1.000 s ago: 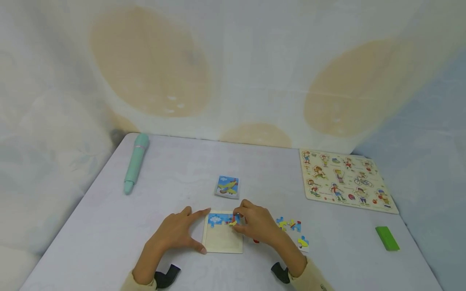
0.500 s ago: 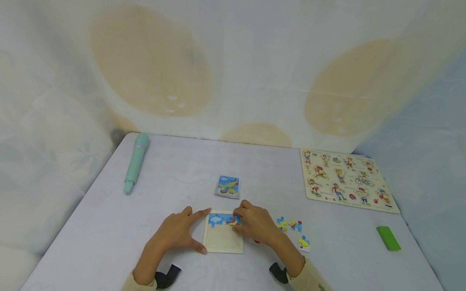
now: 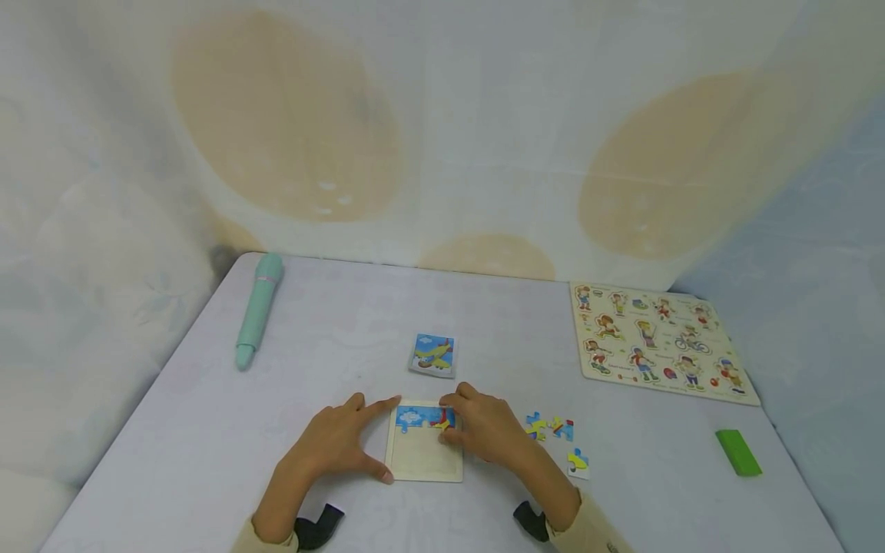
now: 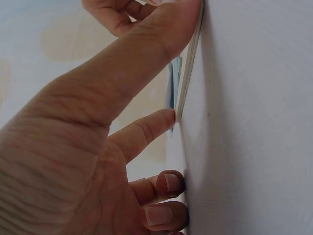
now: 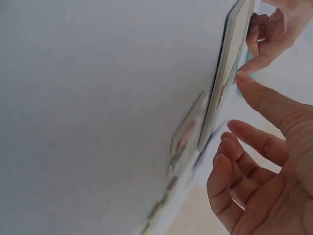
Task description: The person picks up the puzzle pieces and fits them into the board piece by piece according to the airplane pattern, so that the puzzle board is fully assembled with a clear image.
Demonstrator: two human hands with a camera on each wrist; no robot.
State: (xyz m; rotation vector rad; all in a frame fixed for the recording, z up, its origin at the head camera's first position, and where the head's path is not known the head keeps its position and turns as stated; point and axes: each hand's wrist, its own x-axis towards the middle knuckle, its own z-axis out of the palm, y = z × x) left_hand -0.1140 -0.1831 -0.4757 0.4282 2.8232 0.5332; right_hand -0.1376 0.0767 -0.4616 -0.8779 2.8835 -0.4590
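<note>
A shallow wooden puzzle tray lies on the table, with blue sky pieces along its far edge. My left hand spans the tray's left side, straight index finger at the far corner and thumb at the near one. My right hand is over the tray's right side. Its thumb and index finger, spread apart, straddle a puzzle piece with red and yellow on it in the far right corner. In the right wrist view the thumb tip is right at the tray surface, and the other fingers curl loosely.
Several loose puzzle pieces lie right of the right hand, with another piece nearer. Behind the tray is an airplane picture card. A figure puzzle board, a green block and a mint-green microphone-shaped object lie farther out.
The right hand's fingertips have shifted slightly left, and the red-and-yellow piece now looks turned straighter in the corner. The left hand stays on the tray's edge.
</note>
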